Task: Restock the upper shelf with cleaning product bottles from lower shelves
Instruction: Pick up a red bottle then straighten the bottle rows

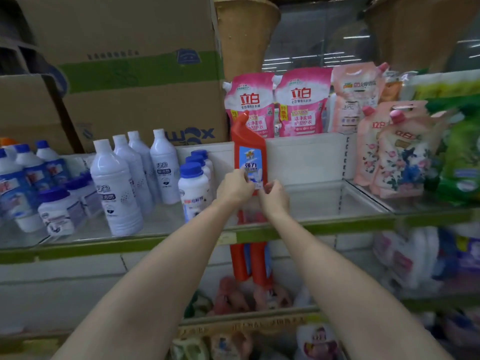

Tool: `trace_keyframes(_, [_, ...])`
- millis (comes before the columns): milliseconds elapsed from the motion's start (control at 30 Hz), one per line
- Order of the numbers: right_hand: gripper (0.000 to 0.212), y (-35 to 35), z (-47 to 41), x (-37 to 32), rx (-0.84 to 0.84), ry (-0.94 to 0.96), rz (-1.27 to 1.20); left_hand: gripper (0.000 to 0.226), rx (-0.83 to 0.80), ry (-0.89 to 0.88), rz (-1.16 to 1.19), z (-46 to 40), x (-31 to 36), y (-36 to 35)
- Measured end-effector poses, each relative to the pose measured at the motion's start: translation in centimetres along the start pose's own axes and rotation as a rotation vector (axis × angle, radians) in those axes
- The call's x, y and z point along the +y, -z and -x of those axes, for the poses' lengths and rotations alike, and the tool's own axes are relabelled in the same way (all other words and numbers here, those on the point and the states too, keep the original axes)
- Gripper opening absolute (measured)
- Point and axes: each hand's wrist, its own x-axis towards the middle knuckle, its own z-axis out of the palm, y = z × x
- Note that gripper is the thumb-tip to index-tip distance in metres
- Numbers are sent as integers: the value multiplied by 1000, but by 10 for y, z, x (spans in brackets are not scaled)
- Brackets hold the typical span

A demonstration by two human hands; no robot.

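Standing upright on the upper glass shelf (324, 201), a red bottle (248, 144) with an angled neck and blue label sits between two hands. The left hand (235, 187) pinches its lower left edge with curled fingers; the right hand (275, 194) curls at its lower right corner, touching the label's bottom edge (whether it truly grips I cannot tell). Just left of the bottle stand three blue-capped white bottles (194, 188) in a row running far to near, and farther left a cluster of tall white bottles (117, 188). Behind these sit cardboard boxes (140, 81). Pink refill pouches (275, 105) stand on a raised white ledge behind the bottle, with floral pouches (394, 152) to the right. Below the green shelf edge (311, 227), two more red bottles (250, 263) stand on the lower shelf, directly under the hands. Lower goods are blurred.
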Motion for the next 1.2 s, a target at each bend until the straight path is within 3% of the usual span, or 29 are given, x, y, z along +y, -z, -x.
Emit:
trace_keyframes(100, [4, 18, 41, 4, 63, 35, 71, 16, -43, -24, 34, 31, -13, 4])
trace_keyframes(233, [6, 34, 95, 15, 99, 53, 98, 14, -128, -50, -21, 80, -48, 1])
trace_keyframes(600, [9, 20, 184, 87, -174, -218, 244, 14, -293, 40, 114, 176, -133, -33])
trace_keyframes(767, [12, 8, 185, 115, -196, -295, 212, 9, -395, 131, 125, 180, -144, -62])
trace_keyframes(900, [16, -6, 164, 147, -255, -368, 141, 25, -443, 258, 211, 162, -151, -92])
trace_keyframes(1000, [15, -15, 136, 164, -244, -417, 99, 19, -430, 367, 267, 142, -146, -117])
trace_keyframes(1200, [10, -29, 81, 203, -261, -381, 8, 8, -327, 391, 275, 95, -144, -174])
